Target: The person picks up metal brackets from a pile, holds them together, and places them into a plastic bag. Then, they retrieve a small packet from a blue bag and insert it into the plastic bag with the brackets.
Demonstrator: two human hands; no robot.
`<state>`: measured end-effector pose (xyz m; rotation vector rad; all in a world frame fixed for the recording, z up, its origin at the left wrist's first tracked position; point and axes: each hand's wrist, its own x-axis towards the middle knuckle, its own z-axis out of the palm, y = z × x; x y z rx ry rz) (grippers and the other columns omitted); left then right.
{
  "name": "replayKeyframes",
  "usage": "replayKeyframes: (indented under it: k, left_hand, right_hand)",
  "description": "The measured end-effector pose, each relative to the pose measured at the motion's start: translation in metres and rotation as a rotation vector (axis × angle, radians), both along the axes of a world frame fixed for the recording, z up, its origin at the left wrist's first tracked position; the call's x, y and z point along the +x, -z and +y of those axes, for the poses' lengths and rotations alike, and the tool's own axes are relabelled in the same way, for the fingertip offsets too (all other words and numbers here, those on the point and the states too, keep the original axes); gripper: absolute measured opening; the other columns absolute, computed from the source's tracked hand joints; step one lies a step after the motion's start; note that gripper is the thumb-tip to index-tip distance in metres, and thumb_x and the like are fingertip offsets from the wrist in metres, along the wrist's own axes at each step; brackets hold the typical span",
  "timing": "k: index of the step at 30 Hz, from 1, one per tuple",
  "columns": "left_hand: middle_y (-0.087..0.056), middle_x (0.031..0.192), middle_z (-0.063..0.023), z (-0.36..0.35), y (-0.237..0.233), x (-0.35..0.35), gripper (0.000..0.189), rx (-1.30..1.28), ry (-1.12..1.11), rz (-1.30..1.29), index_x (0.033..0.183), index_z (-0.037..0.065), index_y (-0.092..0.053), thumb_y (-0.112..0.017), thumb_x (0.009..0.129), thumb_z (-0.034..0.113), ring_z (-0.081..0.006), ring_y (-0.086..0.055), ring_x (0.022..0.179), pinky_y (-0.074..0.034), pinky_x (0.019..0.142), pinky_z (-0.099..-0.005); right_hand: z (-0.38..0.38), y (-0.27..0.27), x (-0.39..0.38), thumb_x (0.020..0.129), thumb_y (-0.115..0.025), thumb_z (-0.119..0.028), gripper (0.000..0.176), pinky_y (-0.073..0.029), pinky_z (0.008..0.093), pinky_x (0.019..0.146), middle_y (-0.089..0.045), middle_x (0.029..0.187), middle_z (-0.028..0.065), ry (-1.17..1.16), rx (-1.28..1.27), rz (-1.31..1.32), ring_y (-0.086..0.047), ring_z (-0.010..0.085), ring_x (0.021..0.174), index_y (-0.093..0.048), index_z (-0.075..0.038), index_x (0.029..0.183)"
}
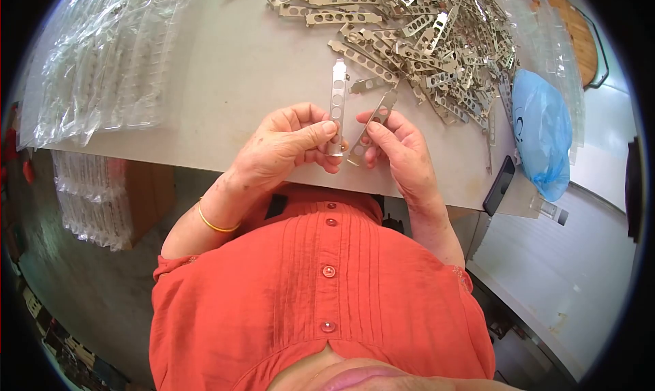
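Note:
Near the table's front edge, my left hand (290,142) pinches a shiny metal bracket (338,97) with a row of round holes, held nearly upright. Just right of it, my right hand (399,145) grips a second, darker metal bracket (382,110), tilted with its top to the right. The two brackets are close together at their lower ends. Behind them, a loose bracket (367,84) lies at the near edge of a large pile of similar brackets (437,43).
Clear plastic packaging (109,56) covers the table's left part, with more stacked packs (92,196) below it. At the right are a blue plastic bag (542,128), a black phone (499,185) and a small clear bottle (548,209). A wooden stool (576,39) stands beyond.

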<state>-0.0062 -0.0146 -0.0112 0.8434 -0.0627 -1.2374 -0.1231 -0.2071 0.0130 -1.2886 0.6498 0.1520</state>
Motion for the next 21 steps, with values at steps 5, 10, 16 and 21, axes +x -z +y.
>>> replayKeyframes:
  k: [5,10,16,21]
  left_hand:
    - [-0.071,0.094,-0.0112,0.0006,0.0027,0.0003,0.016,-0.011,0.000,0.008,0.105,0.003,-0.061,-0.062,0.100,0.018,-0.0154,-0.068,0.075,-0.060,0.069,-0.0333]
    - [-0.070,0.094,-0.0121,0.0003,0.0009,-0.0002,0.016,-0.013,-0.017,0.034,0.106,0.002,-0.060,-0.062,0.101,0.017,-0.0158,-0.067,0.073,-0.059,0.068,-0.0327]
    - [-0.070,0.095,-0.0131,0.0020,0.0008,0.0007,0.016,-0.019,-0.010,0.050,0.105,0.002,-0.059,-0.062,0.101,0.017,-0.0163,-0.067,0.071,-0.059,0.067,-0.0308]
    - [-0.070,0.097,-0.0146,0.0031,-0.0013,0.0014,0.013,0.005,-0.016,0.044,0.102,0.003,-0.058,-0.061,0.101,0.016,-0.0153,-0.067,0.069,-0.058,0.065,-0.0292]
  right_hand:
    - [0.0014,-0.0041,0.0014,0.103,-0.056,-0.015,0.025,-0.048,0.0219,0.062,-0.061,0.089,0.0016,-0.005,0.005,0.014,-0.057,0.0061,0.068,-0.061,-0.001,0.122]
    - [0.0020,-0.0043,0.0016,0.103,-0.055,-0.015,0.027,-0.048,0.0216,0.063,-0.061,0.090,0.0015,-0.016,0.007,0.018,-0.057,0.0055,0.069,-0.059,-0.001,0.126]
    - [0.0020,-0.0026,0.0009,0.102,-0.056,-0.016,0.029,-0.048,0.0212,0.064,-0.061,0.090,0.0012,-0.034,-0.014,0.002,-0.057,0.0051,0.069,-0.059,-0.001,0.126]
    - [0.0032,-0.0033,0.0018,0.102,-0.056,-0.016,0.029,-0.049,0.0212,0.064,-0.061,0.090,0.0012,-0.035,-0.030,0.008,-0.057,0.0052,0.069,-0.059,0.000,0.126]
